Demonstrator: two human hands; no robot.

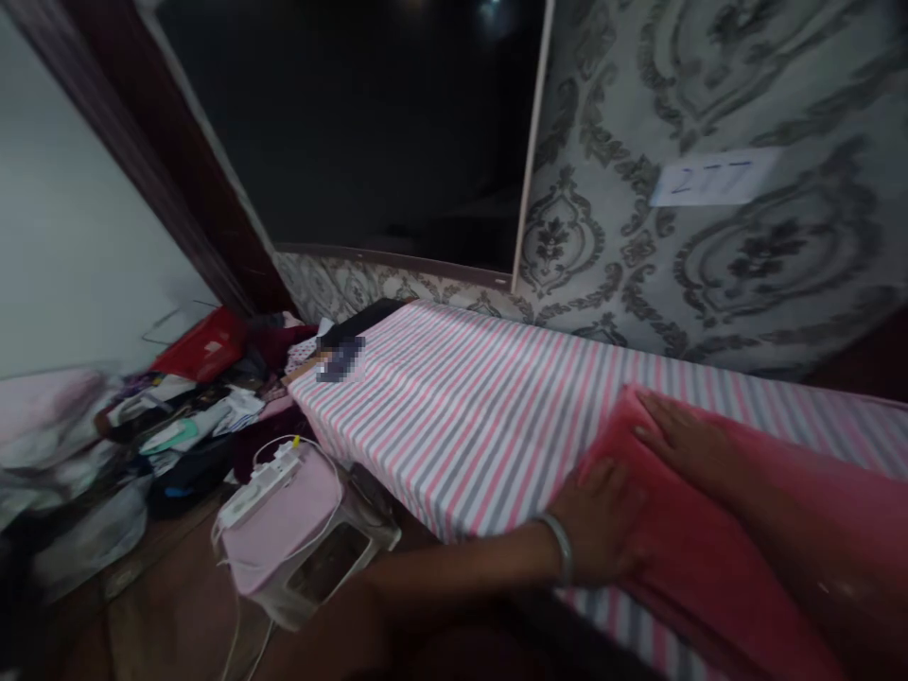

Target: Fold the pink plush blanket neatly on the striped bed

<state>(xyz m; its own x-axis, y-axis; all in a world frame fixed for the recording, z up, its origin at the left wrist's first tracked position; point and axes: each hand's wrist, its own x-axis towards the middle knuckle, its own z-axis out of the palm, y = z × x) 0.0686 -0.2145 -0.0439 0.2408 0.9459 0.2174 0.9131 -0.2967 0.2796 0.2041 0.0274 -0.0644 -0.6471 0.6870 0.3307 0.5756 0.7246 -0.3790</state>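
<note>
A red cloth [709,539], folded into a flat layered piece, lies on a table covered with a pink, grey and white striped cloth [489,407]. My left hand [602,525], with a bangle at its wrist, presses on the near-left edge of the red cloth, fingers apart and thumb spread toward me. Farther back, my right hand [685,440] rests flat on the same cloth by its far-left corner, fingers stretched out. Neither hand grips anything that I can see. The image is dim and somewhat blurred.
A white stool with a pink top [298,530] stands left of the table, bearing a power strip [266,482] and cables. Clothes [205,416] and a red basket-like item [205,345] are heaped at far left. A large dark screen [383,123] hangs above the table.
</note>
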